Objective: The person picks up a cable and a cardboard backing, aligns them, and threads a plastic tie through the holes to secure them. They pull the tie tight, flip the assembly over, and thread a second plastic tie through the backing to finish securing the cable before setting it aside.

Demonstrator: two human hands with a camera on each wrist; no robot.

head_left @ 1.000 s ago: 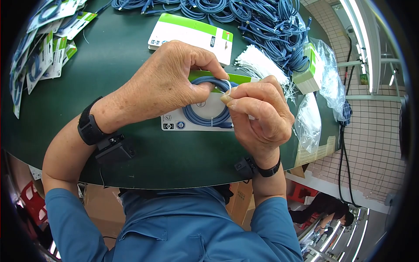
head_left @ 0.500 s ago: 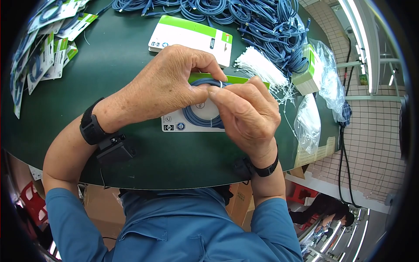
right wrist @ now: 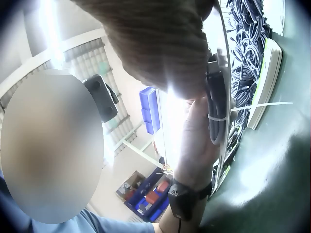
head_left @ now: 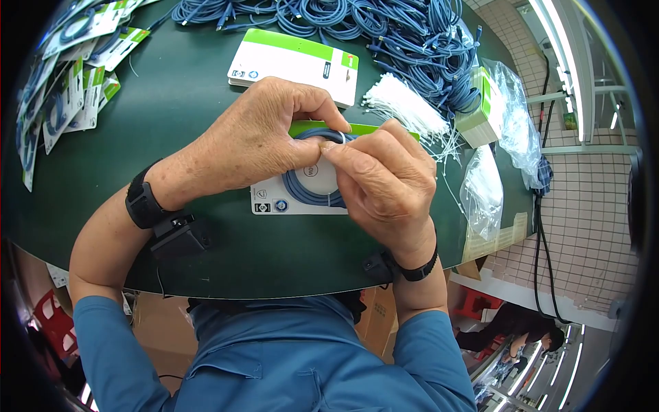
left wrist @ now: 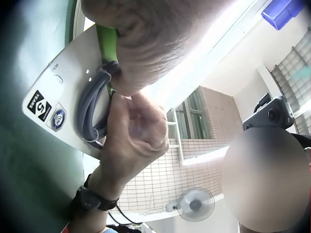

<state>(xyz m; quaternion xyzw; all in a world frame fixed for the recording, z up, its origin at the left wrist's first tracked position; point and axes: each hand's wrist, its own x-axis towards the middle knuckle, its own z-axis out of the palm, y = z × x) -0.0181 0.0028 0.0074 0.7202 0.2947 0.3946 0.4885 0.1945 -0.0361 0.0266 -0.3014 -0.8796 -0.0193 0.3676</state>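
A blue cable coil [head_left: 302,190] lies against a white card [head_left: 274,194] with a green top band, over the dark green table. My left hand [head_left: 257,134] grips the top of the coil and card between thumb and forefinger. A thin white cable tie [head_left: 344,136] loops round the coil there. Close beside the left thumb, my right hand [head_left: 391,182] pinches the tie, its fingertips hiding the tie's end. From the right wrist, a white tie strip [right wrist: 272,103] juts out behind the card. Lower down, a small tie [left wrist: 92,141] binds the coil.
Beyond the hands lies a stack of cards [head_left: 295,65]. A bundle of white ties [head_left: 405,103] and a heap of blue cables [head_left: 425,51] sit back right, near a plastic bag [head_left: 482,192]. Carded cables [head_left: 79,103] pile up at left.
The right hand has moved left, up to the left thumb. The white tie's loop, seen wider between the hands earlier, now sits closer round the coil. My left hand keeps its grip.
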